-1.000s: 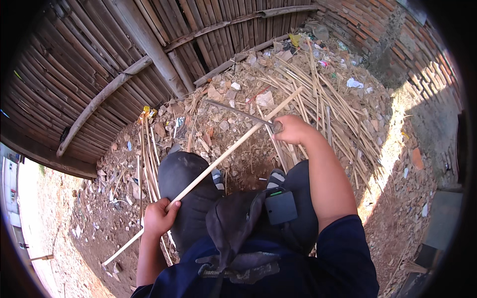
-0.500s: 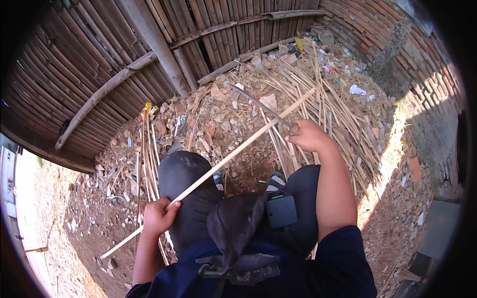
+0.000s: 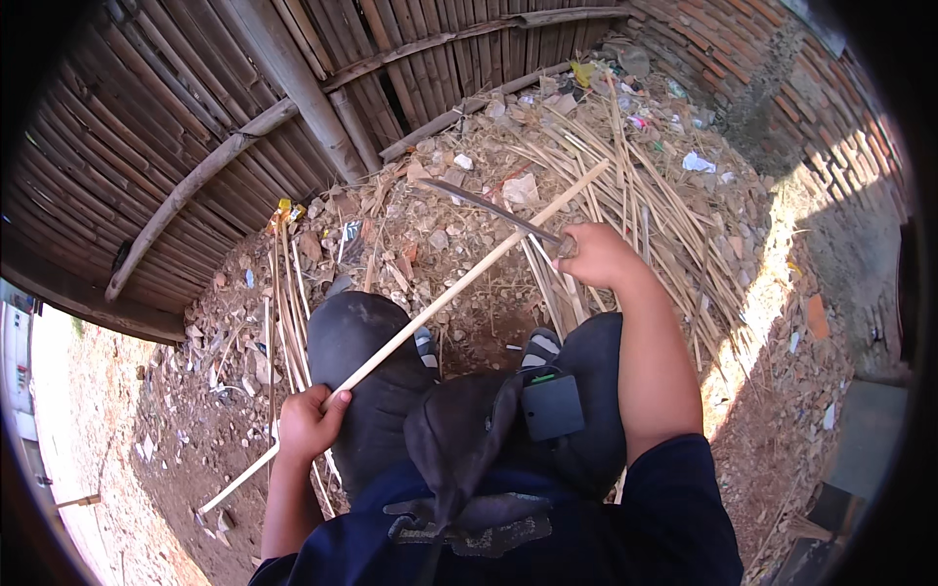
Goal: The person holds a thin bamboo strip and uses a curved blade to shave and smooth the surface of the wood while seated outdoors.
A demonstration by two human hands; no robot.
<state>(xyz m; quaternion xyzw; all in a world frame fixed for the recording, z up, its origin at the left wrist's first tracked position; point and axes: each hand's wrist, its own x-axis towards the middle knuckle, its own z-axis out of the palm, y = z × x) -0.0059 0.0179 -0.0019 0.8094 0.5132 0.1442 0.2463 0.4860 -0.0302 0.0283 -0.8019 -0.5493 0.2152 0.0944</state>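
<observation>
A long pale wooden stick (image 3: 442, 305) runs diagonally from the lower left, over my left thigh, up toward the far right. My left hand (image 3: 311, 426) is closed round its lower part, beside my left knee. My right hand (image 3: 594, 256) grips a long-bladed knife (image 3: 477, 201) near the stick's far end. The dark blade points to the far left and crosses the stick, seemingly lying against it. The knife's handle is mostly hidden in my fingers.
Piles of cut pale sticks lie right of my knees (image 3: 674, 239) and left of them (image 3: 285, 313). Rubble and litter cover the ground. A wooden slat wall (image 3: 147, 127) stands at the far left, a brick wall (image 3: 821, 98) at the far right. A black box (image 3: 552, 405) rests on my lap.
My right hand has shifted slightly left and away from me. The knife's tip has swung left and nearer, so the blade lies flatter across the stick. My left hand keeps its grip.
</observation>
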